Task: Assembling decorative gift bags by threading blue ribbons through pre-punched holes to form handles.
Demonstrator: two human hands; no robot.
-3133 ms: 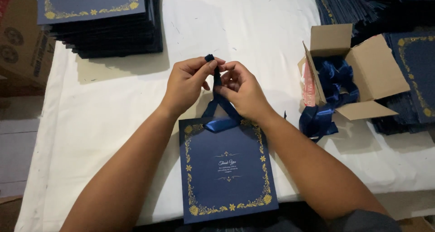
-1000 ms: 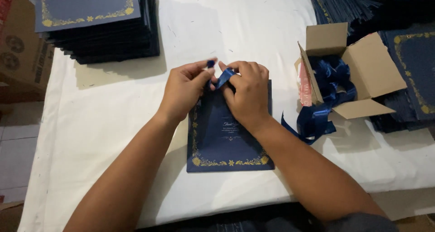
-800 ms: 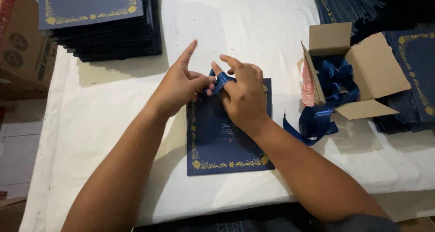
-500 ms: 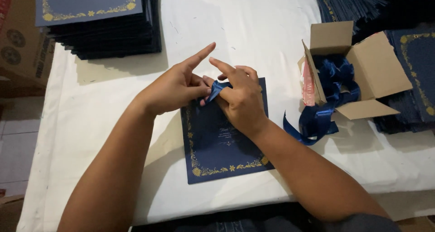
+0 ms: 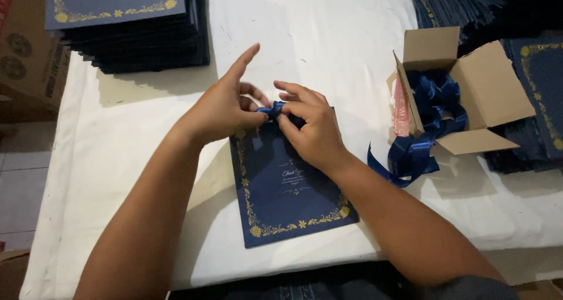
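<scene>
Your left hand (image 5: 226, 109) and right hand (image 5: 311, 130) both pinch the blue ribbon (image 5: 274, 110) at mid-frame. It sits at the top edge of the navy card (image 5: 287, 194) lying flat on the bench (image 5: 328, 36).

Both hands, left (image 5: 220, 109) and right (image 5: 314, 130), pinch a blue ribbon (image 5: 274, 109) at the top edge of a navy card (image 5: 287, 191) on the table (image 5: 328, 36). At two o'clock sits an open box (image 5: 489, 83); at eleven, a stack (image 5: 126, 27).
</scene>
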